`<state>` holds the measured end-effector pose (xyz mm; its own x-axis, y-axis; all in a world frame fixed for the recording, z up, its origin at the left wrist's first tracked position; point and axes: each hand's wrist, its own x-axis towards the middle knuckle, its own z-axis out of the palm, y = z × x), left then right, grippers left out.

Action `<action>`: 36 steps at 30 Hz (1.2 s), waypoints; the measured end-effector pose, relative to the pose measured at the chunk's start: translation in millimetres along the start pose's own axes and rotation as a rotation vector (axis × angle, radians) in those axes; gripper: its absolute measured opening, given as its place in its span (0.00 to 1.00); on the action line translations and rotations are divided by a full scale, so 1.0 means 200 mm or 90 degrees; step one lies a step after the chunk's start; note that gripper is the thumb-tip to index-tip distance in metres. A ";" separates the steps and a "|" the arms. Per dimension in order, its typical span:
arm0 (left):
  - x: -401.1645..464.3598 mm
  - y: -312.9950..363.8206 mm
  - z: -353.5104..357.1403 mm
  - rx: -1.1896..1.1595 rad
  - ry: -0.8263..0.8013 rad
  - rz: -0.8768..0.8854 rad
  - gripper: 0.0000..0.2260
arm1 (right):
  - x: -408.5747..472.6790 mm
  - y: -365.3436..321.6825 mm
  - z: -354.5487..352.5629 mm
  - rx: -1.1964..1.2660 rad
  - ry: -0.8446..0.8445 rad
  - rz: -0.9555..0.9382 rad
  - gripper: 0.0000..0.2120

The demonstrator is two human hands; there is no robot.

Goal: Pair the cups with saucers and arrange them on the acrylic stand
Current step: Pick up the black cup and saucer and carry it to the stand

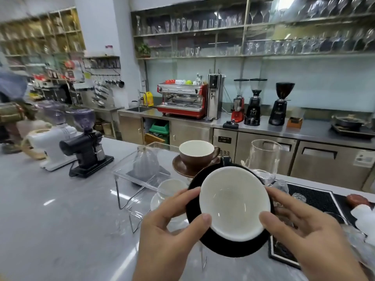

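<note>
Both of my hands hold a black cup [235, 203] with a white inside, resting on a black saucer [227, 246]. My left hand [172, 230] grips the left side, thumb on the cup's rim. My right hand [304, 232] grips the right side the same way. Behind them a brown cup [195, 153] sits on a brown saucer [180, 166] on the upper tier of the clear acrylic stand [125, 175]. A white cup [172, 186] on a white saucer [156, 202] stands lower, just left of the black set.
A ribbed glass dripper [145, 162] stands on the acrylic stand. A tall glass vessel [264, 155] is behind my right hand. A black bar mat [316, 197] with glassware lies to the right. Two grinders [85, 147] stand at the left on the grey counter [60, 220].
</note>
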<state>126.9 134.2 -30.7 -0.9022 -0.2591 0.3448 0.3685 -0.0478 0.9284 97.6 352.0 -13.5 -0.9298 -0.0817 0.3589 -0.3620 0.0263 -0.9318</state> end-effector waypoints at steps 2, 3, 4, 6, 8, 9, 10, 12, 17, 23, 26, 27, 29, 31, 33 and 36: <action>0.04 0.03 -0.07 0.013 0.012 0.009 0.21 | 0.04 -0.02 0.08 -0.015 -0.001 -0.002 0.21; 0.06 0.05 -0.12 0.022 0.022 0.013 0.21 | 0.07 -0.03 0.13 -0.014 -0.006 -0.004 0.20; 0.08 0.07 -0.16 0.027 0.032 0.015 0.21 | 0.10 -0.04 0.18 -0.010 -0.011 -0.008 0.19; 0.14 0.10 -0.26 0.033 0.046 0.010 0.21 | 0.15 -0.04 0.29 -0.015 -0.032 -0.011 0.18; 0.19 0.12 -0.33 0.024 0.060 -0.005 0.20 | 0.18 -0.06 0.38 -0.021 -0.048 -0.005 0.19; 0.23 0.14 -0.42 0.011 0.065 -0.009 0.20 | 0.22 -0.06 0.47 -0.010 -0.051 -0.006 0.19; 0.27 0.14 -0.45 0.013 0.066 -0.017 0.20 | 0.24 -0.06 0.50 0.007 -0.049 -0.003 0.19; 0.34 0.16 -0.53 0.021 0.066 -0.037 0.16 | 0.29 -0.06 0.61 0.006 -0.050 -0.001 0.19; 0.56 0.19 -0.70 0.063 0.053 -0.088 0.15 | 0.43 -0.02 0.86 0.011 -0.052 0.028 0.16; 0.82 0.17 -0.86 0.111 0.020 -0.157 0.13 | 0.58 0.06 1.10 0.025 -0.029 0.068 0.13; 0.93 0.14 -0.90 0.154 -0.012 -0.173 0.12 | 0.63 0.12 1.18 0.036 0.006 0.100 0.15; 0.97 0.13 -0.90 0.170 -0.027 -0.174 0.12 | 0.64 0.14 1.19 0.037 0.014 0.109 0.15; 1.03 0.12 -0.91 0.202 -0.056 -0.183 0.12 | 0.67 0.17 1.22 0.037 0.031 0.130 0.16; 1.09 0.09 -0.91 0.222 -0.078 -0.200 0.12 | 0.69 0.18 1.23 0.031 0.040 0.142 0.16; 1.15 0.07 -0.92 0.241 -0.091 -0.208 0.12 | 0.70 0.18 1.23 0.026 0.046 0.151 0.16; 1.20 0.03 -0.91 0.258 -0.110 -0.220 0.12 | 0.72 0.17 1.23 0.022 0.043 0.184 0.15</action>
<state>-47.2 -104.9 32.7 -0.9914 -0.1307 -0.0032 -0.0402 0.2815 0.9587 -32.3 96.1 -7.0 -0.9967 -0.0091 0.0803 -0.0803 0.0046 -0.9968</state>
